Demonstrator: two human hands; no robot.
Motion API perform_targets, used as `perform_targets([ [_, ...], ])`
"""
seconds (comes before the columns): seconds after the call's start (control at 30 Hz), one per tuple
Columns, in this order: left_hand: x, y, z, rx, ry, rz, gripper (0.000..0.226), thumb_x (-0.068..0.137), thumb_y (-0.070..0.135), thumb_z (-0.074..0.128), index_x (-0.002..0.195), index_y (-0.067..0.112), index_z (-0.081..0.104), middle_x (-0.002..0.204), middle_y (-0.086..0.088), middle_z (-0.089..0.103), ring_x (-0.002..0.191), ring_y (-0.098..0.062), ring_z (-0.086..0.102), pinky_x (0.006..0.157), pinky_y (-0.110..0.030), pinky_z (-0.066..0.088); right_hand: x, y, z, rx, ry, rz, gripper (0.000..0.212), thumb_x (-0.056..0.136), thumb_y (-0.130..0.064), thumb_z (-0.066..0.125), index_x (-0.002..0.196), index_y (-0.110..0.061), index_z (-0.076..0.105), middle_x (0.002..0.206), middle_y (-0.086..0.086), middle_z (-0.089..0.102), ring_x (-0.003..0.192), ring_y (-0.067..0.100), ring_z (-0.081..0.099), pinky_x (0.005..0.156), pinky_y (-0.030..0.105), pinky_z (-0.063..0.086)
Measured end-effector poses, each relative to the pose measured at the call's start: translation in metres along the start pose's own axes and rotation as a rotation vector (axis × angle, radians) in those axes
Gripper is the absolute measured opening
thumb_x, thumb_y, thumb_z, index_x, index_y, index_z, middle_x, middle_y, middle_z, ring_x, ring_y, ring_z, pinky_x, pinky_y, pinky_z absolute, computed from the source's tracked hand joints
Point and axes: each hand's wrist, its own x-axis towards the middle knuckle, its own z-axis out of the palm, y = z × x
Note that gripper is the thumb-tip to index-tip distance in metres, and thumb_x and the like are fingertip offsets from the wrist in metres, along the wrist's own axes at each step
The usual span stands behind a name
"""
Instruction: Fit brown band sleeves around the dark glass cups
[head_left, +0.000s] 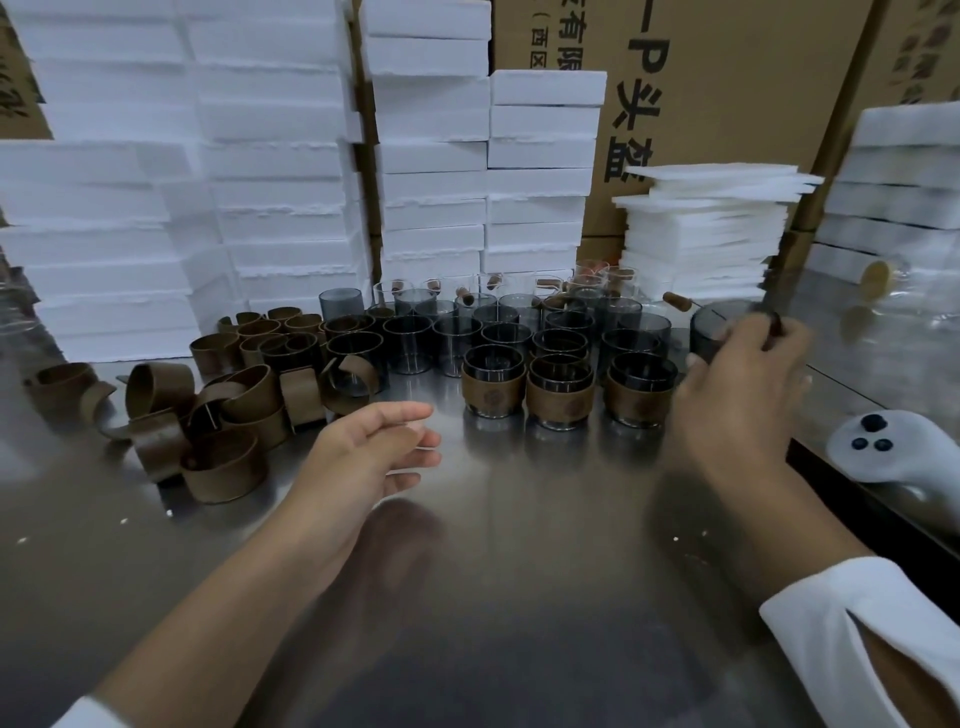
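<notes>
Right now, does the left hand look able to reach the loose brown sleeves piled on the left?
Probably yes. The left hand is open over bare table, and nothing stands between it and the brown sleeves beside it. The right hand grips a dark cup.

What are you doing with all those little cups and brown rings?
The person's right hand grips a bare dark glass cup at the group's right edge. The left hand hovers open above the shiny metal table. Three sleeved cups stand in front; loose brown band sleeves lie piled on the left.
</notes>
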Motion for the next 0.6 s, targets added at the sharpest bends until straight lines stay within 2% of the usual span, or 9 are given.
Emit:
perform_targets([
  [0.07,0.0,0.0,0.0,0.005,0.002,-0.001,0.02,0.092,0.007,0.055,0.098,0.02,0.068,0.077,0.004,0.074,0.073,-0.009,0.07,0.076,-0.029,0.051,-0.01,-0.015,-0.004,0.209,0.024,-0.111,0.032,0.089,-0.009,0.063,0.114,-0.004,0.045,0.133,0.022,0.034,0.111,0.032,0.045,0.099,0.03,0.034],
  [0.1,0.0,-0.001,0.001,0.006,0.003,-0.001,0.02,0.091,0.006,0.056,0.098,0.02,0.068,0.077,0.004,0.074,0.073,-0.009,0.07,0.076,-0.029,0.051,-0.017,-0.023,-0.005,0.309,-0.017,-0.137,0.034,0.087,-0.01,0.066,0.114,-0.008,0.045,0.131,0.017,0.036,0.104,0.022,0.043,0.089,0.017,0.03],
  [0.17,0.0,-0.001,0.001,0.004,0.008,0.005,0.021,0.09,0.004,0.056,0.098,0.019,0.068,0.077,0.004,0.073,0.073,-0.009,0.07,0.075,-0.028,0.051,-0.036,-0.041,-0.002,0.507,-0.184,-0.121,0.044,0.083,-0.017,0.072,0.114,-0.022,0.041,0.122,0.004,0.041,0.094,0.008,0.041,0.073,0.009,0.03],
  [0.23,-0.001,-0.001,0.002,-0.014,0.032,0.024,0.021,0.09,0.003,0.057,0.097,0.019,0.069,0.079,0.004,0.073,0.075,-0.01,0.069,0.075,-0.028,0.051,-0.057,-0.055,0.002,0.673,-0.419,-0.1,0.059,0.076,-0.023,0.079,0.115,-0.032,0.036,0.114,-0.007,0.048,0.097,0.006,0.05,0.079,0.011,0.038],
  [0.33,-0.001,0.0,0.002,-0.031,0.06,0.066,0.018,0.093,0.013,0.055,0.099,0.02,0.07,0.093,0.0,0.074,0.09,-0.014,0.068,0.082,-0.032,0.052,-0.081,-0.065,0.009,0.753,-0.696,-0.13,0.081,0.068,-0.03,0.085,0.131,-0.036,0.033,0.112,-0.016,0.052,0.104,0.004,0.055,0.088,0.021,0.048],
  [0.4,-0.001,0.002,0.003,-0.039,0.044,0.072,0.02,0.095,0.022,0.051,0.104,0.022,0.069,0.1,-0.003,0.074,0.096,-0.015,0.068,0.085,-0.035,0.052,-0.089,-0.067,0.012,0.797,-0.758,-0.12,0.088,0.069,-0.036,0.083,0.138,-0.038,0.029,0.119,-0.012,0.052,0.109,0.004,0.054,0.092,0.025,0.048],
  [0.53,-0.002,0.002,0.003,-0.052,-0.048,0.078,0.028,0.098,0.025,0.045,0.112,0.016,0.067,0.104,-0.004,0.073,0.097,-0.015,0.069,0.084,-0.034,0.052,-0.09,-0.067,0.014,0.866,-0.759,-0.061,0.092,0.07,-0.039,0.082,0.143,-0.033,0.028,0.122,-0.014,0.055,0.112,0.002,0.055,0.096,0.024,0.047],
  [0.57,-0.002,0.002,0.003,-0.047,-0.058,0.089,0.028,0.097,0.026,0.046,0.112,0.016,0.067,0.105,-0.004,0.073,0.097,-0.015,0.069,0.082,-0.033,0.053,-0.089,-0.067,0.014,0.885,-0.781,-0.033,0.086,0.069,-0.037,0.083,0.14,-0.031,0.034,0.118,-0.017,0.058,0.11,0.001,0.057,0.093,0.021,0.047],
  [0.6,-0.002,0.001,0.003,-0.045,-0.059,0.102,0.027,0.096,0.027,0.048,0.11,0.016,0.068,0.105,-0.004,0.073,0.098,-0.016,0.068,0.08,-0.031,0.054,-0.088,-0.067,0.014,0.933,-0.811,-0.001,0.071,0.07,-0.033,0.083,0.13,-0.029,0.047,0.11,-0.016,0.064,0.105,0.001,0.06,0.087,0.017,0.049],
])
